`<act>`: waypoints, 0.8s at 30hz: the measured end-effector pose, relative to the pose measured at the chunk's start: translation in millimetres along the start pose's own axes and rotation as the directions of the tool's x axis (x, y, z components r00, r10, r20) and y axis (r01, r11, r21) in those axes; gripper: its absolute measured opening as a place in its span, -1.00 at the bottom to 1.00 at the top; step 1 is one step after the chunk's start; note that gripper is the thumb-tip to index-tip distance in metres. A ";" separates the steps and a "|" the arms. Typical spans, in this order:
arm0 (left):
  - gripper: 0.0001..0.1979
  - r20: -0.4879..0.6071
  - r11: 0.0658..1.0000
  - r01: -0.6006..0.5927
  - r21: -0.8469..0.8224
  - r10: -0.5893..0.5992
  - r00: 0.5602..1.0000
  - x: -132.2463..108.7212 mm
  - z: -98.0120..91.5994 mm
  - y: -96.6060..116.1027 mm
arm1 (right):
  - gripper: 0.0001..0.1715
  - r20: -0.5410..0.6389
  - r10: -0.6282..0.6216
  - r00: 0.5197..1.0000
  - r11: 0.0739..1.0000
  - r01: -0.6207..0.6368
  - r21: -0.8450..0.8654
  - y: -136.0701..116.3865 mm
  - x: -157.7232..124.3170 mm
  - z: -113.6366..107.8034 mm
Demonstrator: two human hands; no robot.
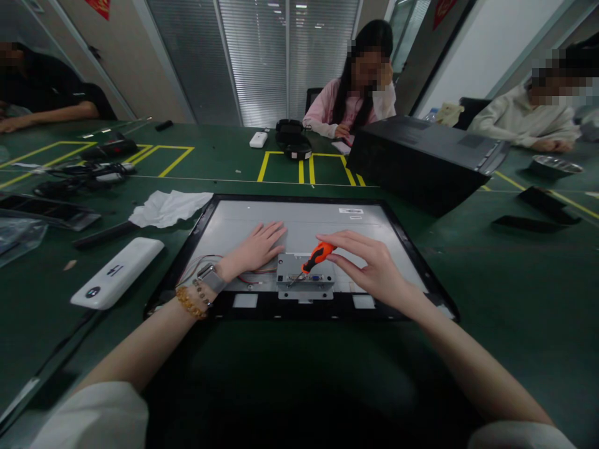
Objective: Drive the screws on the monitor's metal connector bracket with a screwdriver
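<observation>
In front of me a flat display panel (309, 218) with a black frame lies with its grey metal back up. My left hand (255, 248) rests flat on that metal, fingers spread, beside a small metal bracket (285, 292) that carries connector ports. An orange and black screwdriver (319, 254) is pinched by its handle end in my right hand (369, 262). Its shaft slants down to the left, and the tip appears to meet the bracket near the ports. Thin wires (199, 265) run from under my left wrist toward the bracket.
Left of the panel are a white power bank (116, 273), crumpled white tissue (171, 209) and black cables (84, 178). A large black casing (416, 162) stands tilted at the back right. A metal bowl (556, 167) is farther right. Several people sit around the green table (515, 299).
</observation>
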State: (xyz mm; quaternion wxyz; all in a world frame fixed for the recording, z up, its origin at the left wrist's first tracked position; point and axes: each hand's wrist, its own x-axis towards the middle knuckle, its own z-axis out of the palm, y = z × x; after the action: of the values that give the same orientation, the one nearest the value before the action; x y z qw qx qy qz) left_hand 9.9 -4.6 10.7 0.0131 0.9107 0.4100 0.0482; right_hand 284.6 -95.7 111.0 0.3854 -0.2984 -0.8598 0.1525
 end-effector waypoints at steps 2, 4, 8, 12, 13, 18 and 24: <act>-0.45 -0.008 1.000 -0.004 -0.009 0.004 1.000 -0.3 0.1 -0.1 | -0.56 0.011 0.000 1.000 1.000 -0.001 0.026 0.8 -0.5 0.2; -0.45 -0.012 1.000 -0.009 -0.011 0.008 1.000 -0.3 0.7 -0.6 | -0.56 0.031 -0.005 0.999 0.999 0.004 0.043 1.5 -0.8 0.0; -0.46 -0.002 1.000 0.000 -0.004 0.000 1.000 0.1 0.9 -0.9 | -0.58 0.049 -0.001 0.999 0.998 -0.002 0.057 0.3 0.1 -2.0; -0.47 0.012 1.000 0.006 0.000 -0.006 1.000 0.0 -0.2 0.3 | -0.77 0.038 0.043 0.998 0.997 -0.045 0.058 -3.7 2.5 -4.3; -0.47 0.011 1.000 0.009 0.001 -0.009 1.000 -0.1 -0.3 0.5 | -0.82 0.036 0.062 0.997 0.996 -0.064 0.055 -4.4 2.9 -4.5; -0.46 0.011 1.000 0.015 0.013 -0.015 1.000 0.1 0.2 0.9 | -0.68 0.028 0.168 0.985 0.985 -0.169 0.019 -4.8 2.6 -3.3; -0.47 -0.001 1.000 0.004 -0.002 -0.004 1.000 -0.4 0.4 0.6 | -0.73 -0.018 0.102 0.995 0.994 -0.102 -0.027 -3.2 1.7 -1.8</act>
State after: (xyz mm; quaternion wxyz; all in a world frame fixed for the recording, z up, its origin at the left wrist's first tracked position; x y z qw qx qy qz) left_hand 10.1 -5.3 10.4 0.0140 0.9098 0.4119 0.0489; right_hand 283.8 -97.1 114.8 0.3802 -0.3485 -0.8422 0.1575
